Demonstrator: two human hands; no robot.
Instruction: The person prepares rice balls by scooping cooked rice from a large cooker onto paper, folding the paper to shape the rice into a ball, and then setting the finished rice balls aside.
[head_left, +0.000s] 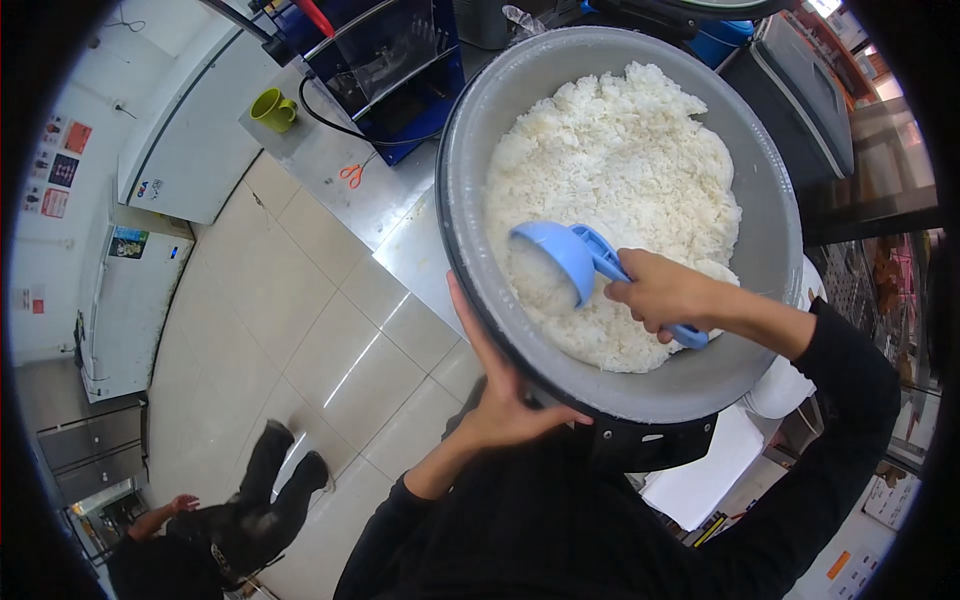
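A large round metal pot (772, 195) with a black outer body holds a thick bed of cooked white rice (615, 165). My right hand (667, 292) is closed around the handle of a blue plastic rice scoop (559, 255). The scoop's bowl rests in the rice at the left side of the pot, with rice against its open side. My left hand (502, 397) grips the pot's outer body at the lower left, fingers along the side and thumb near the black handle bracket (652, 442).
A steel counter (315, 150) holds a green mug (274, 110), orange-handled scissors (352, 175) and a blue machine (397, 75) with a black cable. White paper sheets (709, 472) lie below the pot. Another person (232, 517) in dark clothes is on the tiled floor at lower left, near white chest freezers (135, 300).
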